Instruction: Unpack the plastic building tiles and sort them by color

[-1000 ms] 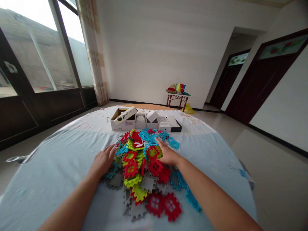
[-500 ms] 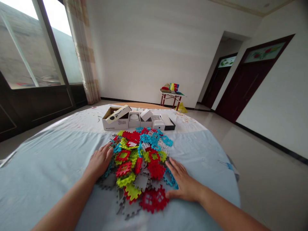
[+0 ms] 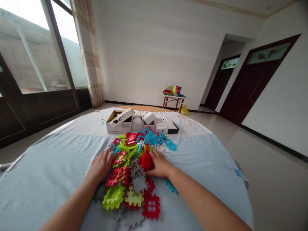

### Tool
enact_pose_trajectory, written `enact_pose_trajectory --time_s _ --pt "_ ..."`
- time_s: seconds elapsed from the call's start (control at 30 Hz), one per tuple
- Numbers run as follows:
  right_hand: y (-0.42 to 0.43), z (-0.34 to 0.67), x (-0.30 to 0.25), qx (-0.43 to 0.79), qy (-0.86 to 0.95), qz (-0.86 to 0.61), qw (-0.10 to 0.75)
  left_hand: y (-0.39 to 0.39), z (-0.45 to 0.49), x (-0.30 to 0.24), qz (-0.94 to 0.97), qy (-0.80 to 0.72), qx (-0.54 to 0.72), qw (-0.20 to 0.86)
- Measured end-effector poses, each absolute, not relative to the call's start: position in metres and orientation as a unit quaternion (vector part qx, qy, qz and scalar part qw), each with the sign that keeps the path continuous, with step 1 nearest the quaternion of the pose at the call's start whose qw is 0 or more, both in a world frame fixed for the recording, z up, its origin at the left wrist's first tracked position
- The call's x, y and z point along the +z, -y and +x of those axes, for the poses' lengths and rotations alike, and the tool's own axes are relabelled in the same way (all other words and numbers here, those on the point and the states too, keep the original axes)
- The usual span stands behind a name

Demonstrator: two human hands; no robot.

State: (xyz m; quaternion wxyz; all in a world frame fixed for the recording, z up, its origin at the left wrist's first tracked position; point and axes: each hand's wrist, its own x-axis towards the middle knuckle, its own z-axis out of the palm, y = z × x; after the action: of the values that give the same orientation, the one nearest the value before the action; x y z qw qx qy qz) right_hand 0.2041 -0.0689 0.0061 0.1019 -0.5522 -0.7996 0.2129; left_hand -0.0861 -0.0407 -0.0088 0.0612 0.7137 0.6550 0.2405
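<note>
A heap of toothed plastic building tiles (image 3: 139, 183) in red, lime green, blue, grey and white lies in front of me. My left hand (image 3: 102, 163) rests along its left side with fingers stretched out, touching the edge tiles. On the right, my right hand (image 3: 160, 163) presses into the heap, thumb and fingers apart against red tiles (image 3: 146, 161) that are tipped up. Its fingertips are partly hidden behind them. One blue tile (image 3: 171, 186) lies under the right forearm, partly covered. Toward the front are a red window tile (image 3: 151, 207) and a lime green tile (image 3: 114, 197).
Behind the heap stand an open carton (image 3: 119, 128) with a tilted lid and several small white boxes (image 3: 160, 125). A cloth (image 3: 199, 160) covers the round table. Against the far wall is a small table (image 3: 175, 96) with colourful items on it.
My right hand has moved left and slightly away from me, pushing tiles inward and tipping the red ones up. My left hand stays at the left side. The view has shifted slightly.
</note>
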Motion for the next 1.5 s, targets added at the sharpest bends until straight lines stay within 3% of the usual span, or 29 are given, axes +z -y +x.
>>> enact_pose_trajectory --time_s 0.17,0.4,0.6,0.8,0.97,1.23,1.5 --pt "0.059 0.227 0.026 0.188 0.838 -0.505 0.088 0.041 -0.092 -0.007 0.697 -0.660 0.272 0.068" --pt "0.000 0.257 0.046 0.101 0.731 -0.640 0.212 0.039 -0.093 -0.007 0.681 -0.666 0.296 0.074" --pt "-0.072 0.253 0.029 0.089 0.661 -0.727 0.165 0.036 -0.099 -0.010 0.690 -0.647 0.317 0.066" --pt "-0.112 0.249 0.019 0.089 0.658 -0.729 0.168 0.040 -0.101 -0.006 0.671 -0.657 0.337 0.069" --pt "-0.106 0.247 0.017 0.077 0.662 -0.715 0.213 0.042 -0.099 0.012 0.661 -0.664 0.345 0.049" --pt "-0.056 0.270 -0.002 0.080 0.674 -0.619 0.395 -0.035 -0.066 0.102 0.691 -0.671 0.256 -0.081" --pt "-0.028 0.286 -0.020 0.106 0.645 -0.609 0.450 -0.113 -0.060 0.089 0.693 -0.697 0.163 -0.084"
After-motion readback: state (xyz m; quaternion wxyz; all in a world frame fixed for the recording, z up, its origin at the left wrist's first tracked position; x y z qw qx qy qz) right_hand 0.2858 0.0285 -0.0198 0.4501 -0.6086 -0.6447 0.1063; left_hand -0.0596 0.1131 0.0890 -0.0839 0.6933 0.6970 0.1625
